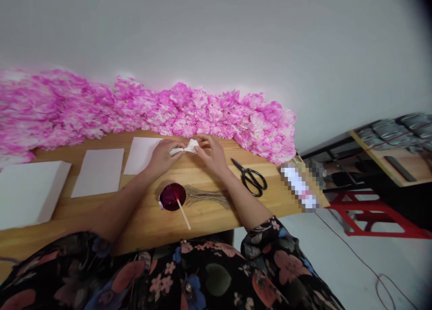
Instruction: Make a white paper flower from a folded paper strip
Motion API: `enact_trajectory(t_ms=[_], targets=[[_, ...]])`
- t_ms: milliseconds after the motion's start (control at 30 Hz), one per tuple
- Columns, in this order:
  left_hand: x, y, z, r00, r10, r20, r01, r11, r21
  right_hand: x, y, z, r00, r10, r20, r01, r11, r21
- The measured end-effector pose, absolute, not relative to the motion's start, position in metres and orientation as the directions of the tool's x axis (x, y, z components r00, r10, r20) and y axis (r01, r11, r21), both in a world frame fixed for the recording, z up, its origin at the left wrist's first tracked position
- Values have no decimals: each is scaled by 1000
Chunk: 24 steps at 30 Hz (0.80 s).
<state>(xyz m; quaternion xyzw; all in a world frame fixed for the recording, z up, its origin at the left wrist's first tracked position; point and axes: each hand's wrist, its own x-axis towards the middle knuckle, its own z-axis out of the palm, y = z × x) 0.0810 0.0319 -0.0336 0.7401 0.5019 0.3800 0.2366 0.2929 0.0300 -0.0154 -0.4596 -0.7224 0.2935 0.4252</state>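
Note:
Over the middle of the wooden table, my left hand and my right hand pinch a small piece of white paper between them. It is gathered narrow at its middle and fans out toward the right. Just below my hands stands a round dish of dark magenta liquid, a thin wooden stick leaning out over its rim. Right of the dish lies a bundle of brown strings, partly hidden by my right forearm. Black-handled scissors rest right of that forearm.
A long heap of pink and white paper flowers lines the table's back along the wall. White paper sheets and a thick white stack lie at left. A blurred-out object sits at the right edge, near a red stool.

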Motion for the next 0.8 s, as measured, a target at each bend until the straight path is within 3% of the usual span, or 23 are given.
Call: enact_trajectory(t_ms=[100, 200, 367, 533, 800], targets=[[80, 32, -33, 252, 907, 337, 615, -419, 668, 296, 28, -8, -401, 788, 467, 537, 615, -577], [81, 31, -33, 293, 888, 355, 622, -459, 635, 295, 29, -10, -516, 741, 430, 572, 672, -471], [82, 31, -35, 285, 894, 345, 629, -446, 637, 295, 32, -19, -500, 780, 376, 629, 626, -461], [76, 36, -37, 295, 893, 340, 647, -449, 616, 301, 36, -20, -448, 793, 413, 624, 608, -491], [64, 40, -40, 386, 873, 299, 782, -482, 396, 306, 48, -29, -410, 866, 286, 697, 500, -515]])
